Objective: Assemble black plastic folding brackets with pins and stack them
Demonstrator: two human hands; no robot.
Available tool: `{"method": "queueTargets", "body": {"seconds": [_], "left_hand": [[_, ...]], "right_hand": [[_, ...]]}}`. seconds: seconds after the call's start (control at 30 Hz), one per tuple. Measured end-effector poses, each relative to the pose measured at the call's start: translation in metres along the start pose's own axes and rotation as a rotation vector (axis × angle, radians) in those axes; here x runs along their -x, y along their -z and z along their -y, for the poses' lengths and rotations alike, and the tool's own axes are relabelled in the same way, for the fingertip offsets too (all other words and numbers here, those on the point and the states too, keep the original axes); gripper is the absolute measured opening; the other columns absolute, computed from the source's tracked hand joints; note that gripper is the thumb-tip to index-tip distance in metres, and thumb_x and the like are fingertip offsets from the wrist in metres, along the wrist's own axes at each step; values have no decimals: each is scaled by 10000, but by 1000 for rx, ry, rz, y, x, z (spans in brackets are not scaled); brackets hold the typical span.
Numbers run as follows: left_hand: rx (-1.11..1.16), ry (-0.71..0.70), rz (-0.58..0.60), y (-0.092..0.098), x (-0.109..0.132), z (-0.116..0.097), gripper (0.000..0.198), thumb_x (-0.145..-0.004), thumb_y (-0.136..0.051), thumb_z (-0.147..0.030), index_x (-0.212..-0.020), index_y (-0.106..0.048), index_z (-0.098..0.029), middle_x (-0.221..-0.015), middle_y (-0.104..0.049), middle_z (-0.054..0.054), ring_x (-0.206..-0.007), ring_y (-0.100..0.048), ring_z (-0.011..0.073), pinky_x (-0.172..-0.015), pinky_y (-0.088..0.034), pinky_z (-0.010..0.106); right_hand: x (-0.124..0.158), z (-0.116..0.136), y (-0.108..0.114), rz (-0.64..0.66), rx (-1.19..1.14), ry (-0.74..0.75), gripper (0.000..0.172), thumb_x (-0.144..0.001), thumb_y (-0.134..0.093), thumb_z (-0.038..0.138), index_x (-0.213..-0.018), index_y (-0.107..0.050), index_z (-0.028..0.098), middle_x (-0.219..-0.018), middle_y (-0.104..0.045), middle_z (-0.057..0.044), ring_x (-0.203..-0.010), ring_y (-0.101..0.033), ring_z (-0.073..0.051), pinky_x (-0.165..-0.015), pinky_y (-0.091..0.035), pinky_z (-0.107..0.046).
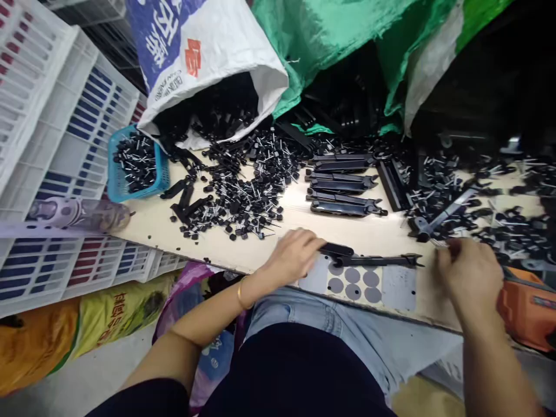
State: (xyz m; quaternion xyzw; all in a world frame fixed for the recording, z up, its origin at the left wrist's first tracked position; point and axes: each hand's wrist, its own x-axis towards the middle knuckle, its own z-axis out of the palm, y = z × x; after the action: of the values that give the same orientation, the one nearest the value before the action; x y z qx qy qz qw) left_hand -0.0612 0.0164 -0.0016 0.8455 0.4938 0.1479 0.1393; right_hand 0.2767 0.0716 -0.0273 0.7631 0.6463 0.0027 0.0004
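Note:
My left hand [295, 255], a gold bangle on its wrist, is closed on the end of a short black plastic piece [336, 249]. Right beside that piece, a long black part with a forked tip [386, 260] lies across a metal plate with grey round dots [353, 275]. My right hand [469, 278] is at the right, its fingers drawn together by a heap of small black parts with metal pins [495, 226]; what they hold is hidden. Several similar long black fork-ended parts [343, 182] lie in a row on the pale tabletop.
A blue basket [163, 174] of small pinned parts stands at the left, near stacked white crates [47, 150]. Another pile of pinned parts [247, 202] spills from a white sack [217, 46]. Green sacks [325, 35] stand behind. An orange tool [527, 310] is at the right edge.

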Motion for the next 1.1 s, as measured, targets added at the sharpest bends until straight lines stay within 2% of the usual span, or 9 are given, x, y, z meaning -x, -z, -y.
{"method": "queueTargets", "body": {"seconds": [0.07,0.13,0.23,0.3,0.53,0.67,0.8,0.97,1.1], "left_hand": [[-59,268,-111,7,27,18,210,-894,-461,-185,-1067,-572,-140,-962,-582,96,-917,-516,218,-807,-453,345],[-162,423,-87,8,48,40,210,-857,-504,-177,-1047,-590,-146,-967,-576,109,-921,-508,247,-801,-456,373],[-243,440,1,2,63,62,133,-850,-495,-157,-899,-618,-169,-904,-584,96,-877,-514,254,-785,-451,389],[-221,402,-15,0,65,64,125,-861,-487,-161,-859,-612,-175,-887,-586,83,-868,-526,241,-786,-454,383],[187,306,-251,9,48,33,117,-893,-487,-182,-923,-601,-181,-921,-531,34,-734,-557,107,-695,-507,250],[210,244,-204,6,34,26,133,-902,-484,-169,-938,-611,-174,-932,-527,41,-793,-567,118,-714,-514,257],[141,219,-137,4,28,29,153,-914,-468,-174,-939,-619,-166,-926,-535,45,-825,-566,127,-748,-498,258],[-16,216,-22,10,25,29,202,-929,-423,-163,-917,-625,-155,-924,-546,52,-836,-545,140,-733,-476,249],[-218,212,132,19,16,15,246,-912,-386,-86,-862,-618,-151,-944,-557,64,-860,-522,168,-663,-461,247]], "right_hand": [[4,-1,7,-67,-82,9,248,-810,-535,349,-881,-659,146,-776,-576,-129,-752,-547,-270,-550,-346,-346],[16,5,19,-75,-322,58,223,-808,-555,368,-841,-652,170,-773,-586,-97,-747,-568,-238,-579,-413,-337],[37,32,33,64,-750,197,205,-821,-580,384,-870,-651,198,-870,-623,-59,-701,-595,-165,-584,-481,-286],[49,54,35,140,-856,320,177,-836,-584,362,-888,-656,209,-875,-633,-49,-738,-607,-159,-607,-497,-273],[59,88,22,91,-714,468,165,-896,-507,293,-902,-649,208,-795,-595,-49,-676,-581,-155,-641,-490,-294],[58,95,29,73,-548,635,189,-915,-437,215,-937,-625,204,-886,-576,-82,-822,-578,-194,-685,-485,-310],[55,108,37,172,-313,826,187,-900,-417,154,-885,-599,195,-905,-559,-97,-828,-535,-220,-556,-398,-285],[56,119,15,123,-270,670,177,-919,-452,283,-840,-577,184,-776,-535,-63,-642,-505,-182,-491,-339,-278],[67,107,-6,-53,-353,684,244,-935,-427,295,-1081,-576,169,-952,-605,-115,-855,-575,-226,-651,-459,-317]]}}
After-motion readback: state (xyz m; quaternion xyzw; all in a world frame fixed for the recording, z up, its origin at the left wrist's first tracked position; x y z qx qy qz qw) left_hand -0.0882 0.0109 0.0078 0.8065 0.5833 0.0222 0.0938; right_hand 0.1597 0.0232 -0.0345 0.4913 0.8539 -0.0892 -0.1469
